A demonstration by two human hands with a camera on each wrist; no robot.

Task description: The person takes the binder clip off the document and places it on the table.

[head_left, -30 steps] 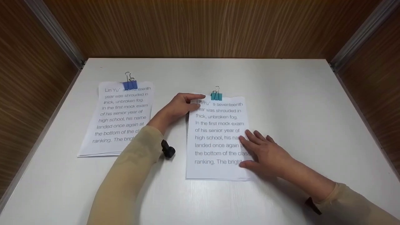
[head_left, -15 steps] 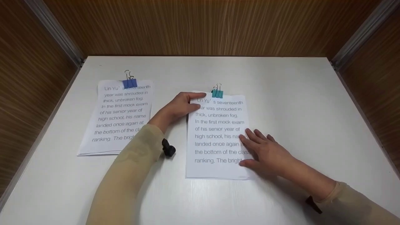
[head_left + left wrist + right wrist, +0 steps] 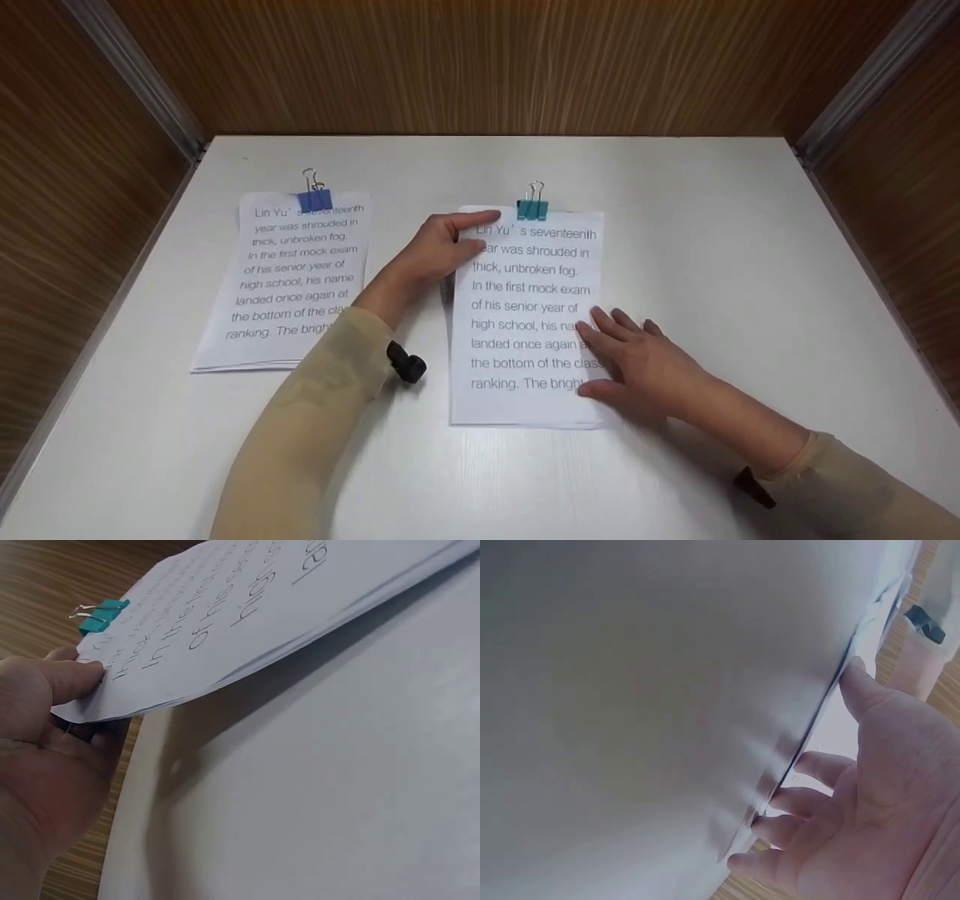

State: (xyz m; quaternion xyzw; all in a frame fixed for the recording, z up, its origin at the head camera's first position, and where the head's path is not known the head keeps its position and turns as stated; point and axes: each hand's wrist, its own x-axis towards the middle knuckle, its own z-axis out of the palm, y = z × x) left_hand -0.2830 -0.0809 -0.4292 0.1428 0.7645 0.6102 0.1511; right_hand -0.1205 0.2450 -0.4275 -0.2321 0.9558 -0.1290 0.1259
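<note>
A stack of printed sheets (image 3: pixel 525 409) lies in the middle of the head view, with a teal binder clip (image 3: pixel 532 211) on its top edge. My left hand (image 3: pixel 439 246) pinches the stack's upper left corner, thumb on top and fingers beneath. In the left wrist view this end of the paper (image 3: pixel 187 645) is raised off the table, and a shadow falls under it. The fingers of my right hand (image 3: pixel 641 367) lie spread and fairly straight along the lower right edge. The right wrist view has that hand's fingertips (image 3: pixel 814 765) touching the paper's side.
To the left lies a second printed stack (image 3: pixel 214 352) with a blue binder clip (image 3: pixel 315 200) at its top; my left forearm covers its lower right part. Both stacks are on a white table (image 3: pixel 712 225). Wood-grain panels (image 3: pixel 495 67) stand at the back and both sides.
The clipped top end of the middle stack has risen, shifting up and slightly right in the head view along with my left hand. My right hand stays almost where it was.
</note>
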